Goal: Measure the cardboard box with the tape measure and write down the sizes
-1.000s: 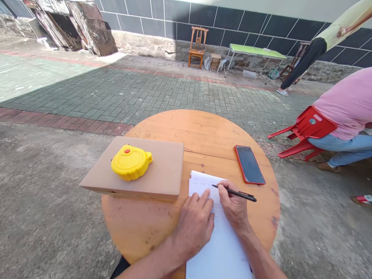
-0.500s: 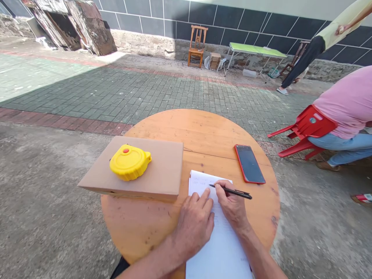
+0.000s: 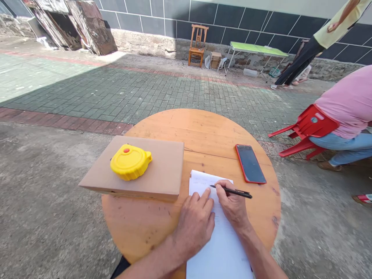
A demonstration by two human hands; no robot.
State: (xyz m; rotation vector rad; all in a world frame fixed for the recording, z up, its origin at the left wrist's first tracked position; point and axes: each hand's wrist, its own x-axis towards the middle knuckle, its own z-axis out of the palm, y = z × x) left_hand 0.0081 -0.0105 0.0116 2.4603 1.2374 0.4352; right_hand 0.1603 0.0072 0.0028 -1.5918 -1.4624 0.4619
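My right hand pinches a black pen, its tip resting on a white sheet of paper on the round wooden table. My left hand lies flat on the left side of the paper, fingers stretched out. A brown flat cardboard box sits to the left of the paper, with a yellow tape measure lying on top. A red phone lies face up to the right of the paper.
A person in a pink shirt sits on a red plastic chair at the right. Another person walks at the far right. A wooden chair and a green folding table stand by the far wall.
The pen and my right hand have shifted slightly left over the paper. The walking person at the back has moved a step. My left hand stays put.
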